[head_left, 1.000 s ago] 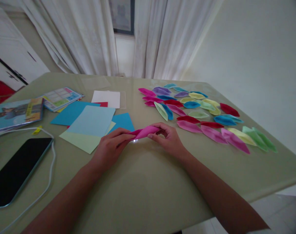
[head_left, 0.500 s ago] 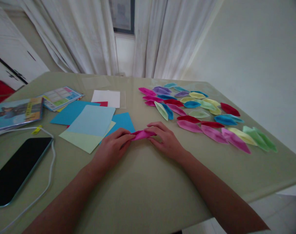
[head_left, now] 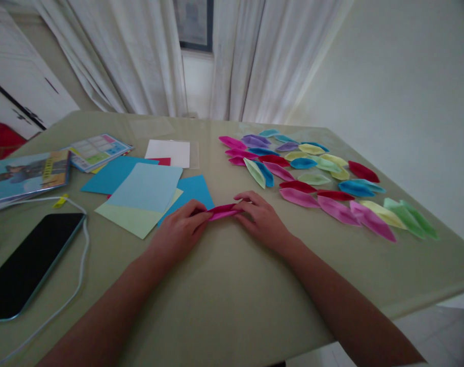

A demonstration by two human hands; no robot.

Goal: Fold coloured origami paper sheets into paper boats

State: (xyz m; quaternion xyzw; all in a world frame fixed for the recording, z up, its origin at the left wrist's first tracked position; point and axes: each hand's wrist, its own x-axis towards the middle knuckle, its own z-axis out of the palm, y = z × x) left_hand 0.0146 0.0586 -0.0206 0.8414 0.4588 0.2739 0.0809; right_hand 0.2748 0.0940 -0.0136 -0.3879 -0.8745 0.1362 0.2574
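Observation:
Between my two hands is a narrow folded piece of magenta paper [head_left: 222, 212], held just over the table at the middle. My left hand [head_left: 184, 224] pinches its left end with thumb and fingers. At the other end, my right hand [head_left: 258, 218] grips the tip the same way, its fingers closed on it. The paper's two ends are hidden under my fingertips. To the right lie several folded paper boats [head_left: 300, 197] in pink, red, blue, yellow, green and purple, narrow and pointed at both ends.
Left of my hands, loose blue and pale green paper sheets [head_left: 142, 186] overlap. Farther left are a picture-covered booklet [head_left: 27, 173], a printed card [head_left: 100, 151], a black phone [head_left: 33, 262] and a white cable [head_left: 85, 250]. A white sheet [head_left: 168, 153] lies behind.
The magenta paper looks slightly narrower and flatter between my fingers. Both hands keep their grip in nearly the same place. The whole view has shifted slightly.

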